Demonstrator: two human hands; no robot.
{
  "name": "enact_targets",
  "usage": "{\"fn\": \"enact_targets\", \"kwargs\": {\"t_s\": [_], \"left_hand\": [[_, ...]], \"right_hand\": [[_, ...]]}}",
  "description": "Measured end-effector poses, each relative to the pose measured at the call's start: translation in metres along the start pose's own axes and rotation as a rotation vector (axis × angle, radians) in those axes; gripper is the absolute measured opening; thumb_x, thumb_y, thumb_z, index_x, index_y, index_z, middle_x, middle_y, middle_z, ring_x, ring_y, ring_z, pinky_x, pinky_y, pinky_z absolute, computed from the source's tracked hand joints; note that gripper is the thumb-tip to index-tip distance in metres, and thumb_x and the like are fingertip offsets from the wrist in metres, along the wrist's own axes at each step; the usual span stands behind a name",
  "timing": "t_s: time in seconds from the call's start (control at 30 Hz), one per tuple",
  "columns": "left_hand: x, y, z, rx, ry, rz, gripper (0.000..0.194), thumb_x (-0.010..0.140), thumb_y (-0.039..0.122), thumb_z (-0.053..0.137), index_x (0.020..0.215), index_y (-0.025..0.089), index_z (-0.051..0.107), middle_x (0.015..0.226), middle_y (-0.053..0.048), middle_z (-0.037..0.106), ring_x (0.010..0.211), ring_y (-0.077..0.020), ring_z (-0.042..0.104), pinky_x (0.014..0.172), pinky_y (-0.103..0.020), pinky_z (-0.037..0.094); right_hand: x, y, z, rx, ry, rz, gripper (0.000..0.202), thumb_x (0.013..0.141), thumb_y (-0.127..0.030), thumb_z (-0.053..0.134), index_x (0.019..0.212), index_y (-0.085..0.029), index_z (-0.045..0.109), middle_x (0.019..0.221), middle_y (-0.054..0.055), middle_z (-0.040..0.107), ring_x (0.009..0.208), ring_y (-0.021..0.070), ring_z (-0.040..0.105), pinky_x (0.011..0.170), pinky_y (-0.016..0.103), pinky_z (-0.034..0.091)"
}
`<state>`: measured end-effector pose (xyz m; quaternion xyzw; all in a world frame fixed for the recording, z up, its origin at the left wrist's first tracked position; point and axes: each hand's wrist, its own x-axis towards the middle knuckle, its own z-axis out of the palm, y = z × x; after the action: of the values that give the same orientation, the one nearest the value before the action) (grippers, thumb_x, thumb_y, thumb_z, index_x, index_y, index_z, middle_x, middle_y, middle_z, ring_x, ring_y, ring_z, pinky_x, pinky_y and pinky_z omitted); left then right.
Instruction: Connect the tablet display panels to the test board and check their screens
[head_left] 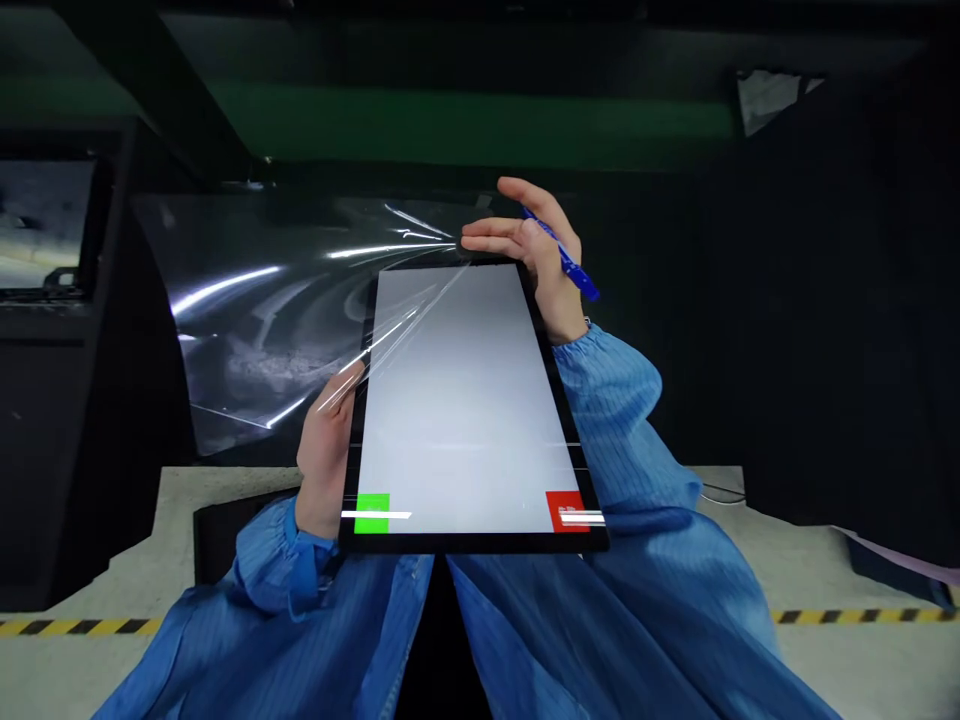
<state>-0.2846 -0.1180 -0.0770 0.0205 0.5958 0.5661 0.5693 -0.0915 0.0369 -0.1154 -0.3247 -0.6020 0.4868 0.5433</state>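
A tablet (465,400) with a black frame and a lit, pale screen is tilted in front of me. Its screen has a green square (373,513) at lower left and a red square (566,511) at lower right. My left hand (326,450) grips the tablet's left edge, fingers hidden beneath. Clear plastic film (262,330) spreads out from the tablet's upper left, with creases running together at the fingertips of my right hand (544,250). Those fingertips are closed on the film above the top edge. A blue pen (568,262) is tucked in the same hand.
A dark cabinet with a monitor (45,225) stands at the left. Behind the film runs a dark bench with a green strip (480,130). Dark panels (840,330) rise on the right. Yellow-black tape (862,616) marks the floor.
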Motion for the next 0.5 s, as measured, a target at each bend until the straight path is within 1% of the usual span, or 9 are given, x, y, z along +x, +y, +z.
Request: {"fn": "enact_targets", "kwargs": {"t_s": [0.03,0.1,0.17,0.2,0.3,0.37,0.43,0.5], "left_hand": [[-0.0023,0.0004,0.0004,0.032,0.019,0.026,0.007,0.081,0.016,0.075,0.08,0.022,0.075,0.1,0.008,0.08,0.135,-0.0302,0.057,0.099,-0.037,0.061],[-0.006,0.0,0.0002,0.113,0.103,0.141,0.019,0.078,0.005,0.074,0.082,0.023,0.076,0.104,0.014,0.079,0.143,-0.0276,0.048,0.102,-0.032,0.058],[-0.0079,-0.0016,-0.0005,0.173,0.165,0.242,0.025,0.076,-0.003,0.069,0.081,0.02,0.076,0.102,0.014,0.078,0.147,-0.026,0.041,0.103,-0.027,0.054],[-0.0084,-0.0024,-0.0007,0.177,0.168,0.265,0.025,0.076,-0.004,0.067,0.08,0.019,0.076,0.101,0.013,0.078,0.147,-0.026,0.04,0.103,-0.025,0.054],[-0.0097,-0.0038,0.0001,0.108,0.103,0.217,0.027,0.078,-0.005,0.063,0.077,0.02,0.075,0.099,0.012,0.078,0.145,-0.0252,0.045,0.1,-0.023,0.055],[-0.011,-0.0037,0.0017,0.065,0.071,0.171,0.026,0.08,-0.002,0.064,0.076,0.021,0.074,0.103,0.012,0.078,0.143,-0.0249,0.048,0.098,-0.024,0.057],[-0.0118,-0.0032,0.0031,0.054,0.066,0.151,0.022,0.08,0.001,0.067,0.077,0.021,0.074,0.11,0.013,0.076,0.141,-0.0251,0.05,0.096,-0.025,0.058],[-0.0113,-0.0028,0.0036,0.089,0.082,0.163,0.018,0.08,0.003,0.07,0.078,0.02,0.075,0.11,0.013,0.076,0.141,-0.0247,0.05,0.096,-0.023,0.057]], "right_hand": [[0.0002,0.0008,-0.0009,0.008,-0.005,0.001,0.063,0.086,-0.074,0.061,0.127,-0.026,0.053,0.1,0.001,0.075,0.099,0.023,0.074,0.097,0.037,0.059],[0.0012,0.0022,-0.003,0.045,-0.038,-0.013,0.057,0.09,-0.067,0.061,0.127,-0.025,0.052,0.101,-0.001,0.076,0.099,0.0186,0.074,0.095,0.032,0.059],[0.0028,0.004,-0.0051,0.09,-0.072,-0.033,0.053,0.09,-0.059,0.064,0.126,-0.023,0.052,0.101,-0.002,0.076,0.098,0.0153,0.074,0.094,0.028,0.059],[0.0037,0.005,-0.0059,0.107,-0.08,-0.043,0.052,0.089,-0.056,0.065,0.126,-0.022,0.052,0.1,-0.002,0.077,0.098,0.0148,0.074,0.094,0.027,0.059],[0.0057,0.0076,-0.0064,0.116,-0.063,-0.054,0.051,0.087,-0.053,0.066,0.124,-0.021,0.053,0.099,0.001,0.077,0.099,0.017,0.074,0.093,0.028,0.06],[0.0059,0.0078,-0.0057,0.093,-0.037,-0.055,0.053,0.086,-0.056,0.066,0.124,-0.02,0.053,0.099,0.003,0.077,0.1,0.0183,0.074,0.092,0.029,0.06],[0.005,0.0059,-0.0046,0.095,-0.023,-0.051,0.052,0.086,-0.055,0.067,0.123,-0.021,0.055,0.099,0.003,0.077,0.1,0.0182,0.074,0.093,0.029,0.06],[0.0029,0.0015,-0.0037,0.131,-0.03,-0.072,0.046,0.088,-0.049,0.067,0.122,-0.02,0.058,0.099,0.002,0.077,0.099,0.0182,0.074,0.093,0.031,0.061]]}}
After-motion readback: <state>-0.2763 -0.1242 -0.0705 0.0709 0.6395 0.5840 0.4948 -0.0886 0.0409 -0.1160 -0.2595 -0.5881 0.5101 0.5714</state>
